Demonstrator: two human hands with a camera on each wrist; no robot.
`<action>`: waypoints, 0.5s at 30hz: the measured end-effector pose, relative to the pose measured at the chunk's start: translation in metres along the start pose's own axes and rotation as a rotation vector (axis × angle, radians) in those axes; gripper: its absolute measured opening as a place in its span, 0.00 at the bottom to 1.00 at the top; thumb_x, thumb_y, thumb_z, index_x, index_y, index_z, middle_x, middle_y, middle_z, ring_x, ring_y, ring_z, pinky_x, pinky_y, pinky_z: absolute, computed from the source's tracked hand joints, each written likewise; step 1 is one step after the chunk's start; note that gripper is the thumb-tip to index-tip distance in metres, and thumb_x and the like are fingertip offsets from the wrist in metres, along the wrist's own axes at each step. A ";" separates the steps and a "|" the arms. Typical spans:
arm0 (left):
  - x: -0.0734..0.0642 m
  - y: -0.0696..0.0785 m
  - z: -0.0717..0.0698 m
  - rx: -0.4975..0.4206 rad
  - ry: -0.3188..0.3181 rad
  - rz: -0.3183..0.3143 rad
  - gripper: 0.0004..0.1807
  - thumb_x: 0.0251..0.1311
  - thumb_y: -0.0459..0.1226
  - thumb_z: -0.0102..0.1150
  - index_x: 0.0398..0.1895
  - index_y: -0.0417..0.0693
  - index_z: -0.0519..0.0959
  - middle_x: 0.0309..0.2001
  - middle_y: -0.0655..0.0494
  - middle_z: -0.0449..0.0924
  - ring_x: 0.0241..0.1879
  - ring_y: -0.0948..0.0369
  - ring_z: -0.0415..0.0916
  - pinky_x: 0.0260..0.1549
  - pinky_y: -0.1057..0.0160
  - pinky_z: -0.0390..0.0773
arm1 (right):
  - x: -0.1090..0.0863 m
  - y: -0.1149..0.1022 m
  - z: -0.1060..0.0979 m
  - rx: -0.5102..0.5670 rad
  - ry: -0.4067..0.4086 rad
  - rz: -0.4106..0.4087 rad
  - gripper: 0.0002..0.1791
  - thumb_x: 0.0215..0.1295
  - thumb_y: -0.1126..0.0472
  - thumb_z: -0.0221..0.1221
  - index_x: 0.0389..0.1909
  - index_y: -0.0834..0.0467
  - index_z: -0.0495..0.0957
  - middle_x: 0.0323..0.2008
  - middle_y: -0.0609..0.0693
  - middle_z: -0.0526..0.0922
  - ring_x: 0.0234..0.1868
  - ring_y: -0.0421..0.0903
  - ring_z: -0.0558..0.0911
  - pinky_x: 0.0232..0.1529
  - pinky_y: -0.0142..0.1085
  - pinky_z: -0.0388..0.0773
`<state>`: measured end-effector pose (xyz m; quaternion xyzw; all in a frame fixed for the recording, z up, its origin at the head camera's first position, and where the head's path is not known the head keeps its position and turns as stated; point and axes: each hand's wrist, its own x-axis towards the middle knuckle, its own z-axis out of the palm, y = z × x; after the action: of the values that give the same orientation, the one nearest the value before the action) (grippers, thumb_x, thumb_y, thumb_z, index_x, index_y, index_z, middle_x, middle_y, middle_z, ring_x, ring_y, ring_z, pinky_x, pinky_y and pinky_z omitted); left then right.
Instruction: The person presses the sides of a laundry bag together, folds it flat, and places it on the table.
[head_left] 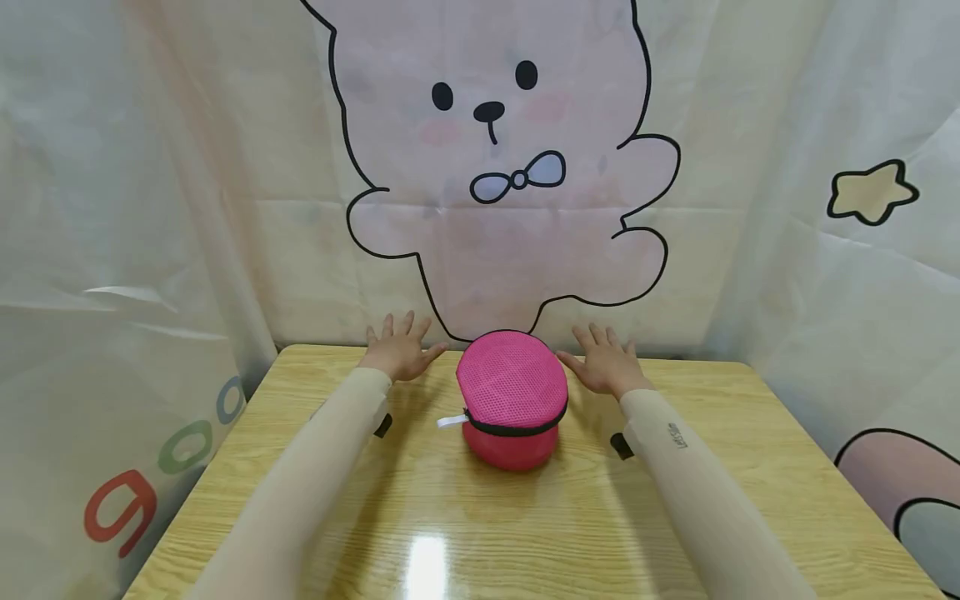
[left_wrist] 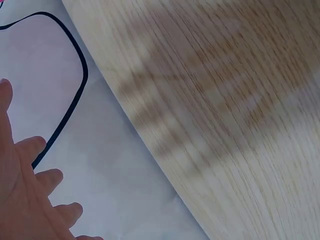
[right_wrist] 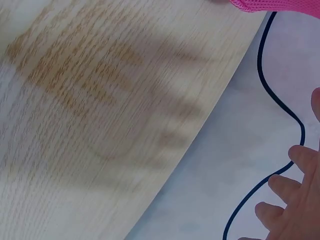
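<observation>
A pink mesh zip pouch (head_left: 512, 382) with a black zipper edge and a white pull tab sits in the middle of the table, on top of a red rounded object (head_left: 513, 447) that it partly hides. To its left, my left hand (head_left: 402, 348) is held over the table's far part with the fingers spread. My right hand (head_left: 606, 364) mirrors it on the other side, fingers spread too, the thumb near the pouch's edge. Both hands hold nothing. Each wrist view shows its hand above the tabletop's edge, and a corner of the pouch (right_wrist: 280, 5) appears in the right one.
The wooden table (head_left: 465, 525) ends at a hanging backdrop (head_left: 300, 275) printed with a bear. Printed curtains stand at the left (head_left: 97, 350) and right (head_left: 847, 317). Dark straps hang by both wrists.
</observation>
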<state>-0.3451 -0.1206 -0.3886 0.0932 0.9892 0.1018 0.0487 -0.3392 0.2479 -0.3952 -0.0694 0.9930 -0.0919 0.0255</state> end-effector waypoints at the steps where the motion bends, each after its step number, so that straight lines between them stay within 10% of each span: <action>1: 0.000 0.000 0.000 -0.004 0.000 0.002 0.44 0.75 0.69 0.29 0.86 0.58 0.47 0.86 0.45 0.38 0.82 0.33 0.31 0.74 0.23 0.35 | 0.000 0.001 0.000 -0.006 0.000 -0.003 0.46 0.78 0.29 0.39 0.85 0.53 0.47 0.83 0.64 0.44 0.83 0.71 0.39 0.74 0.76 0.32; 15: -0.005 -0.003 -0.003 -0.018 -0.003 0.041 0.43 0.75 0.69 0.31 0.85 0.60 0.49 0.85 0.45 0.45 0.83 0.35 0.37 0.74 0.23 0.36 | -0.012 0.000 -0.010 -0.022 0.011 -0.050 0.43 0.80 0.33 0.40 0.85 0.52 0.46 0.83 0.64 0.45 0.83 0.71 0.42 0.74 0.76 0.35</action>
<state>-0.3407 -0.1249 -0.3859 0.1132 0.9861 0.1115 0.0490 -0.3278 0.2517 -0.3849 -0.0939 0.9920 -0.0820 0.0170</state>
